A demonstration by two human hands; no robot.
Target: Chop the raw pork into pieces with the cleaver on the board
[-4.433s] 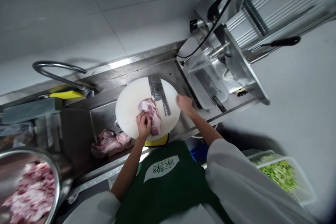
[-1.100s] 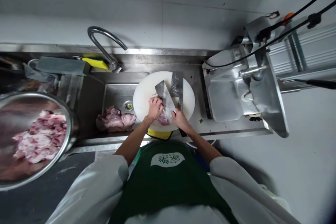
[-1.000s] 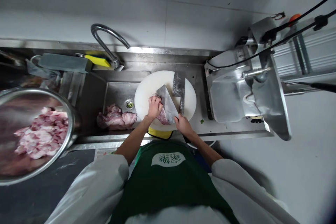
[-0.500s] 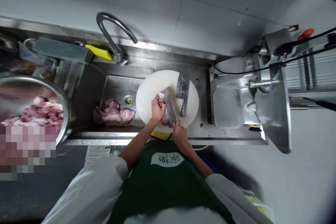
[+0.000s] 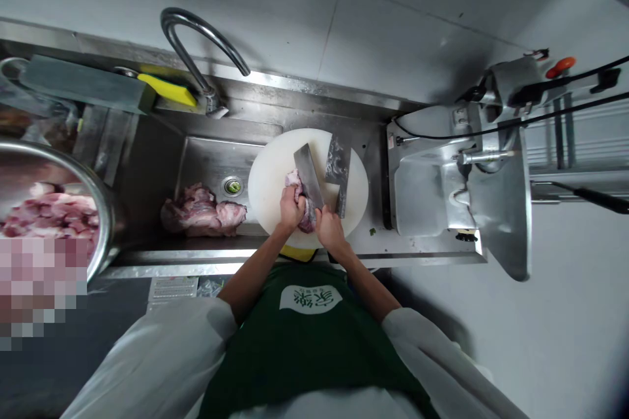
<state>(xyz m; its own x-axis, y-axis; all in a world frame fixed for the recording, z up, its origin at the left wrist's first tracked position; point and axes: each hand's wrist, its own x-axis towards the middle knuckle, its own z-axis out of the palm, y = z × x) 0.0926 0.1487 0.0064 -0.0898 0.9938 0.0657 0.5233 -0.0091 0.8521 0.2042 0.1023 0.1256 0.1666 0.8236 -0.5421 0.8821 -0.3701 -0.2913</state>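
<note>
- Right hand point(image 5: 330, 229) is over the near-right part of the round white board point(image 5: 265, 173), fingers wrapped round the handle of a cleaver point(image 5: 308, 173). The grip pretty much hides the handle.
- Left hand point(image 5: 291, 211) is the closer one to the meat piece point(image 5: 307, 221): fingers bent over its left side, clamping it. Fingertips are too small to make out.
- So the meat piece sits toward the board's near edge, right of those left fingers, long axis slanting far-left to near-right.
- Blade runs right alongside it, nearly parallel. Can't tell if it's cutting in.
- Second cleaver point(image 5: 339, 158) lies further out, by the board's far-right edge.
</note>
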